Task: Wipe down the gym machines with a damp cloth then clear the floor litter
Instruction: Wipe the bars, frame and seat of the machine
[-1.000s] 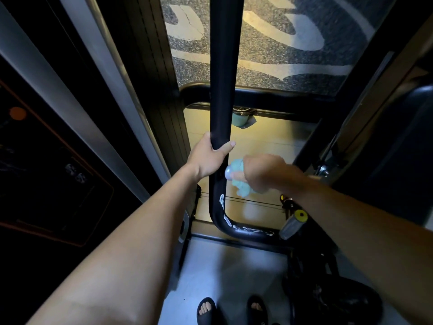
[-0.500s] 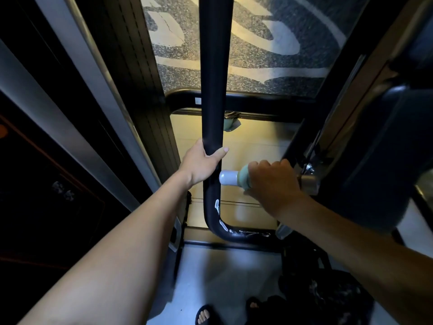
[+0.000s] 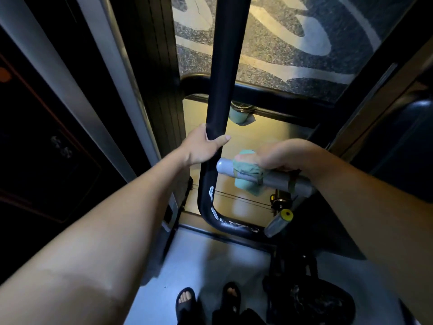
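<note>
Curled around a green cloth (image 3: 248, 178), the right hand (image 3: 284, 156) presses it on the machine's grey handle (image 3: 267, 179) while the left hand (image 3: 203, 146) grips the black bar (image 3: 226, 66); wiping looks underway, floor litter seemingly untouched.

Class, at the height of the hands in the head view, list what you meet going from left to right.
Left hand → black upright bar → grey handle's rounded end → green cloth → right hand.
</note>
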